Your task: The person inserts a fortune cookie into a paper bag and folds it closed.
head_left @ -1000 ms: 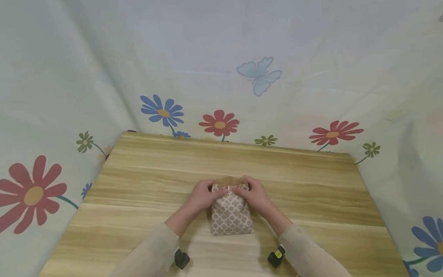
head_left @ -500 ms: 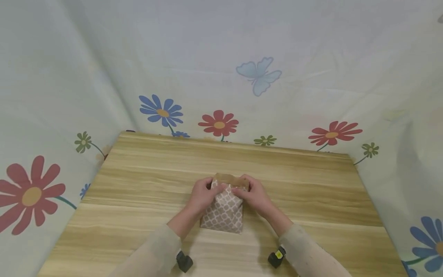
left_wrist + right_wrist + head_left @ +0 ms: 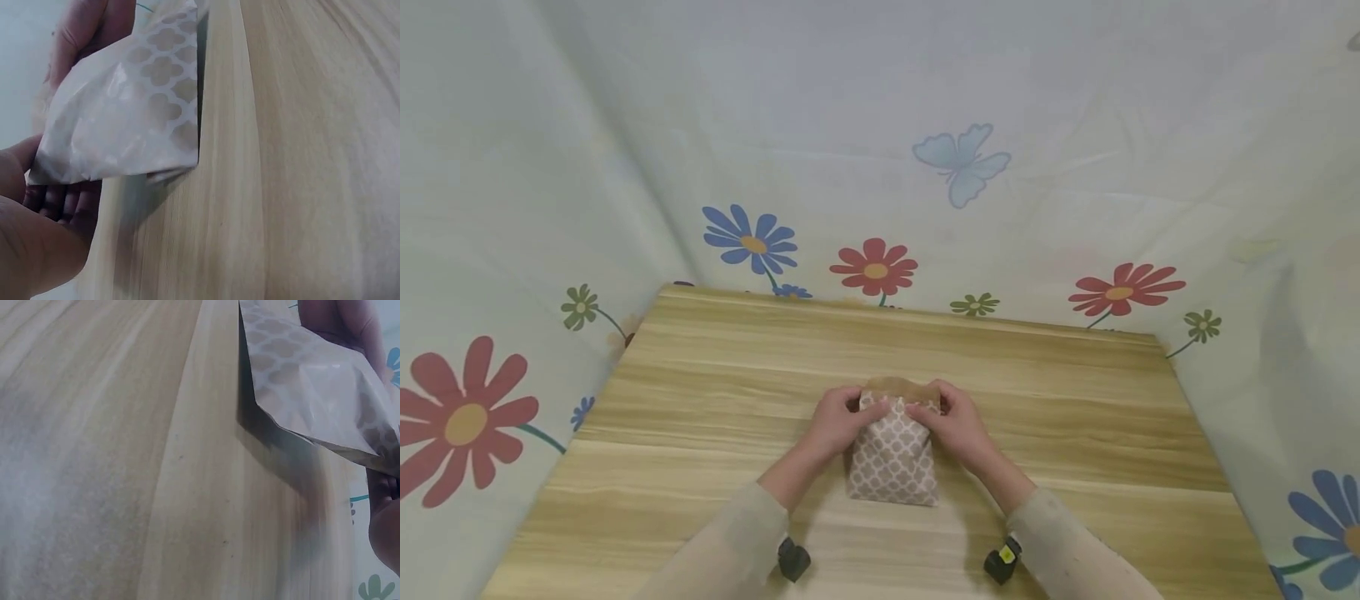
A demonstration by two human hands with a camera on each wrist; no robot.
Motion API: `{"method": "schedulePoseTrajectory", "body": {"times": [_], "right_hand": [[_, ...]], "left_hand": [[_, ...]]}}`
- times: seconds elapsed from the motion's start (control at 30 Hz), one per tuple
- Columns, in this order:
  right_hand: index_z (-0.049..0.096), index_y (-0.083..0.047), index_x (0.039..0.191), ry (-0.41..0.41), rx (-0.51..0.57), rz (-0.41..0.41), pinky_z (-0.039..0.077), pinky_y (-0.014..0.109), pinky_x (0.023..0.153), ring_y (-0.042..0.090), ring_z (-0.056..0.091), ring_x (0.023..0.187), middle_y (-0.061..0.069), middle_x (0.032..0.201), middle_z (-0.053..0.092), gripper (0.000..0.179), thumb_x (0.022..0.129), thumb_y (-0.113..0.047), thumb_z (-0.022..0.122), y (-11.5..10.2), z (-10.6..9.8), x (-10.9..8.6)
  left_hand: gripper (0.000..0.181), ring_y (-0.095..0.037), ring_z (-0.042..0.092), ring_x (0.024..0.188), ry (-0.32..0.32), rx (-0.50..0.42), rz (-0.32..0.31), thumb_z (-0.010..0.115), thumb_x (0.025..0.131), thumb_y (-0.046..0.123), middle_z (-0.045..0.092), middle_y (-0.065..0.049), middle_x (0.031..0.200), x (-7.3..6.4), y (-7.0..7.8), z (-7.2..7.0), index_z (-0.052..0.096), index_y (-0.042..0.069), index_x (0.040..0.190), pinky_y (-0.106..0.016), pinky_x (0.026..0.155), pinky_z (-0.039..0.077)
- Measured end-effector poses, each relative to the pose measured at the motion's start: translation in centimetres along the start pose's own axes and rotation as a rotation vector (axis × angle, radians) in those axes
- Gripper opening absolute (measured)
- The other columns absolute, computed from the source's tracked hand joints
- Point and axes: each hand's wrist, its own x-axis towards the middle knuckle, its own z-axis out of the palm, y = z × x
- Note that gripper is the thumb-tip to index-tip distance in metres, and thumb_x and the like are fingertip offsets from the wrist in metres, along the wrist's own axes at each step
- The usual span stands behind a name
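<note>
A small paper bag [image 3: 893, 462], patterned in brown and white quatrefoils, is held between both hands at the middle of the table. Its open top, with a plain brown inner side showing, points away from me. My left hand [image 3: 837, 421] grips the upper left edge, thumb on the front and fingers behind. On the upper right edge my right hand [image 3: 958, 423] pinches in the same way, its thumb near the left one. In the left wrist view the bag [image 3: 162, 75] slopes up off the wood toward the hands. Whatever the bag contains is hidden.
The wood-grain table [image 3: 700, 375] reaches back to a pale curtain [image 3: 820, 100] printed with flowers and a butterfly, which also hangs along both sides. Small black devices [image 3: 793, 559] sit at the sleeve cuffs.
The bag's lower end swung to the left, then came partway back right. Both hands keep their grip at the top, with the right hand shifting very slightly.
</note>
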Motion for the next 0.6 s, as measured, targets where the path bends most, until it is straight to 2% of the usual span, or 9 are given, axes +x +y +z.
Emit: {"method": "schedulePoseTrajectory", "body": {"times": [0.07, 0.2, 0.3, 0.4, 0.5, 0.6], "right_hand": [[0.072, -0.003, 0.109, 0.007, 0.006, -0.003, 0.057, 0.026, 0.079, 0.017, 0.068, 0.095, 0.010, 0.111, 0.074, 0.020, 0.096, -0.015, 0.081, 0.0, 0.0, 0.0], [0.072, -0.005, 0.111, -0.003, 0.006, -0.003, 0.057, 0.026, 0.076, 0.017, 0.068, 0.091, 0.008, 0.111, 0.074, 0.023, 0.096, -0.019, 0.082, -0.1, -0.3, 0.0], [0.072, -0.007, 0.117, -0.028, 0.033, 0.014, 0.059, 0.026, 0.081, 0.016, 0.070, 0.095, 0.007, 0.114, 0.076, 0.026, 0.098, -0.022, 0.081, -0.1, -0.7, -0.2], [0.071, -0.005, 0.118, -0.058, 0.077, 0.034, 0.059, 0.026, 0.083, 0.016, 0.072, 0.097, 0.005, 0.112, 0.076, 0.026, 0.099, -0.021, 0.079, -0.1, -1.1, -0.4], [0.067, -0.004, 0.105, -0.044, 0.096, 0.023, 0.055, 0.023, 0.074, 0.011, 0.065, 0.084, -0.001, 0.094, 0.070, 0.019, 0.100, -0.019, 0.078, -0.1, -1.3, -0.5], [0.060, -0.004, 0.093, 0.002, 0.093, -0.003, 0.048, 0.021, 0.066, 0.010, 0.053, 0.075, -0.003, 0.081, 0.059, 0.023, 0.100, -0.017, 0.078, 0.1, -1.3, -0.4]], "left_hand": [[0.031, -0.015, 0.069, 0.081, -0.016, 0.024, -0.007, 0.083, 0.095, 0.032, 0.077, -0.003, 0.094, 0.0, 0.0, 0.0, 0.080, 0.004, 0.108, -0.029, 0.073, 0.059], [0.029, -0.016, 0.066, 0.076, -0.019, 0.117, 0.014, 0.084, 0.093, 0.032, 0.075, -0.003, 0.090, -0.2, 0.4, 0.0, 0.079, 0.005, 0.103, -0.030, 0.067, 0.058], [0.029, -0.016, 0.065, 0.078, -0.005, 0.168, 0.036, 0.083, 0.094, 0.032, 0.074, -0.003, 0.092, -0.3, 0.6, 0.1, 0.079, 0.006, 0.107, -0.029, 0.067, 0.057], [0.031, -0.017, 0.067, 0.080, 0.011, 0.174, 0.033, 0.082, 0.095, 0.032, 0.074, -0.004, 0.094, -0.4, 0.7, 0.2, 0.078, 0.006, 0.112, -0.030, 0.069, 0.059], [0.034, -0.017, 0.070, 0.082, 0.021, 0.134, 0.028, 0.081, 0.096, 0.033, 0.076, -0.005, 0.098, -0.3, 0.6, 0.2, 0.077, 0.005, 0.115, -0.031, 0.071, 0.062], [0.034, -0.016, 0.071, 0.083, 0.033, 0.075, 0.022, 0.080, 0.098, 0.032, 0.077, -0.004, 0.101, -0.2, 0.4, 0.2, 0.077, 0.004, 0.116, -0.030, 0.073, 0.062]]}}
